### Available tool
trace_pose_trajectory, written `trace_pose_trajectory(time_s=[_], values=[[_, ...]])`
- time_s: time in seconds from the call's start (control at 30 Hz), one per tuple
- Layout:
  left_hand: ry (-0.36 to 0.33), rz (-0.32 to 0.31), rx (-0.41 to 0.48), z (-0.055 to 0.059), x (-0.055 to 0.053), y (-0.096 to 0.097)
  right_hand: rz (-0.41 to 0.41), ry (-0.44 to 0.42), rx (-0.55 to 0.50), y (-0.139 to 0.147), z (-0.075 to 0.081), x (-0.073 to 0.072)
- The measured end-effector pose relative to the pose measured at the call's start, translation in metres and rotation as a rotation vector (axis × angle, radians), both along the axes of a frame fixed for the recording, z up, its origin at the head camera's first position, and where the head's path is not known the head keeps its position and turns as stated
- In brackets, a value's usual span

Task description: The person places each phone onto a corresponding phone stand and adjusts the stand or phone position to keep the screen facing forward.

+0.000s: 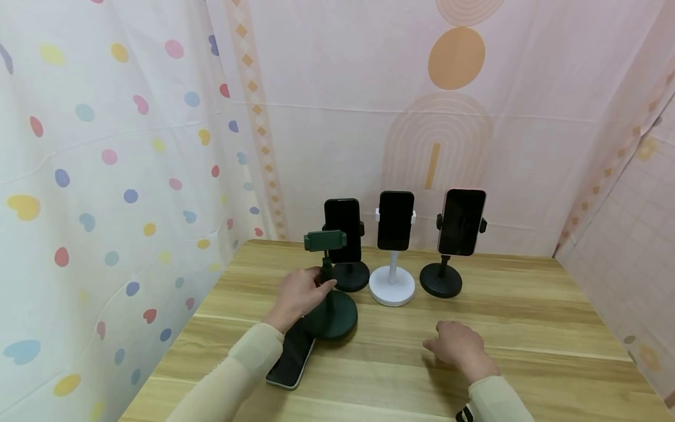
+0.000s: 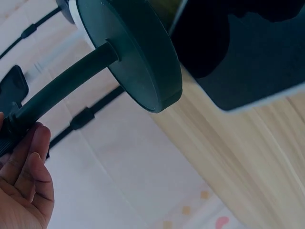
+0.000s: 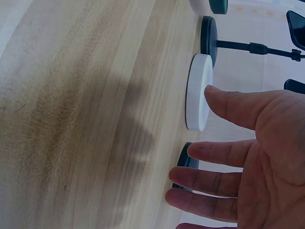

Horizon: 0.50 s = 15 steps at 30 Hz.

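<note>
My left hand [image 1: 297, 296] grips the stem of a dark green phone stand [image 1: 337, 319], thumb and fingers round it near the top. The stand's clamp is bare, and whether its round base touches the table cannot be told. Beside the base, partly hidden by it and my arm, a phone [image 1: 292, 358] lies flat with its dark screen up. In the left wrist view the fingers [image 2: 42, 179] curl at the stem. My right hand [image 1: 459, 346] is over the table, holding nothing; its fingers [image 3: 209, 181] are spread and nearly straight in the right wrist view.
Behind the green stand, three stands hold upright phones in a row: a black stand [image 1: 352, 278], a white stand [image 1: 392, 287] and another black stand [image 1: 440, 281]. A patterned curtain [image 1: 327, 146] hangs behind the wooden table [image 1: 517, 305].
</note>
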<state>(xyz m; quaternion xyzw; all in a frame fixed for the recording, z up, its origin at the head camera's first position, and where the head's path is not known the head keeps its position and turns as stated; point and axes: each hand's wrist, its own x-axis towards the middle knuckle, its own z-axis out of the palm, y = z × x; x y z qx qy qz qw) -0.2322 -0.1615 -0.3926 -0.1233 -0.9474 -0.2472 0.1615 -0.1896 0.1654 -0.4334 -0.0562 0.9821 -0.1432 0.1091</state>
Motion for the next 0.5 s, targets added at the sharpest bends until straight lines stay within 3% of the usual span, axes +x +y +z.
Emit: trace_pose_trajectory(time_s=[0.5], values=[[0.017, -0.102, -0.071, -0.013, 0.0, 0.045, 0.011, 0.001, -0.02, -0.002, -0.001, 0.004]])
